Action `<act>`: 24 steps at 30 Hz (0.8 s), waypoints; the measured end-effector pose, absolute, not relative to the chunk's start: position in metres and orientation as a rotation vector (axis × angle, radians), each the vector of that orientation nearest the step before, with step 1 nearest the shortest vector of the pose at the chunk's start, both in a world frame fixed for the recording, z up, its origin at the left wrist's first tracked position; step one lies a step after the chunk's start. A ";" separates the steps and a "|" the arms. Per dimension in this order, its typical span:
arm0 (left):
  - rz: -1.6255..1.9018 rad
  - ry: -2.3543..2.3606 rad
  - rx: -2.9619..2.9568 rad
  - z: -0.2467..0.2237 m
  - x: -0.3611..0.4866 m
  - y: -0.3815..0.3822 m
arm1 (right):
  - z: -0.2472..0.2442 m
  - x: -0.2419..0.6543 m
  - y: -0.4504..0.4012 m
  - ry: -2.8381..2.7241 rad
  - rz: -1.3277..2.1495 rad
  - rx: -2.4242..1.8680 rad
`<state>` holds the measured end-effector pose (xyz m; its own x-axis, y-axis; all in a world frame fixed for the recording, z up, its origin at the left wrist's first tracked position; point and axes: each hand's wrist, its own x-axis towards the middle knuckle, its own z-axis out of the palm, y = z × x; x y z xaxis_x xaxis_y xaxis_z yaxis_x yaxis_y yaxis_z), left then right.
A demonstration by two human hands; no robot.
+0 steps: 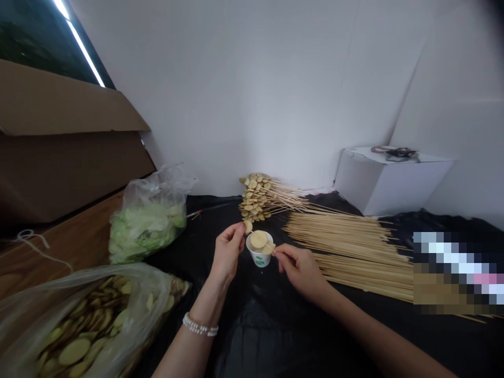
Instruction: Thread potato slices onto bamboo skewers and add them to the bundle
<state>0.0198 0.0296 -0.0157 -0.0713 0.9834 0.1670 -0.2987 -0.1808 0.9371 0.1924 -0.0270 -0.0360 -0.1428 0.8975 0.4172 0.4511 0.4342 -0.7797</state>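
My left hand (pixel 229 252), a beaded bracelet on its wrist, pinches a potato slice (pixel 248 227) at the skewer's far end. Between the fingers of my right hand (pixel 299 270) is the near end of a thin wooden skewer (pixel 254 233). More pale round potato slices (pixel 259 239) are threaded along it, over the mouth of a white paper cup (pixel 260 260) with green print. What lies inside the cup is mostly hidden. Just behind, a pile of filled potato skewers (pixel 256 197) rests with its sticks pointing right.
Bare wooden skewers (pixel 350 236) lie in wide rows at the right. At the left are an open plastic bag of potato slices (pixel 134 315), a bag of pale green leaves (pixel 149 226) and a cardboard box (pixel 71 157). A white box (pixel 394 181) stands against the wall.
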 end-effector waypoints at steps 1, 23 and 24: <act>1.504 0.917 1.090 -0.015 0.020 0.029 | -0.036 0.192 -0.027 -1.766 0.598 -1.159; 1.511 0.995 1.076 -0.029 0.025 0.033 | -0.046 0.188 -0.027 -1.798 0.444 -1.157; 1.510 0.999 1.077 -0.029 0.025 0.033 | -0.046 0.188 -0.027 -1.795 0.441 -1.164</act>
<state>0.0251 0.0330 -0.0290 -0.1159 0.9825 0.1459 -0.2500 -0.1711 0.9530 0.1880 -0.0269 -0.0458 -0.1285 0.8552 0.5021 0.5248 0.4883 -0.6972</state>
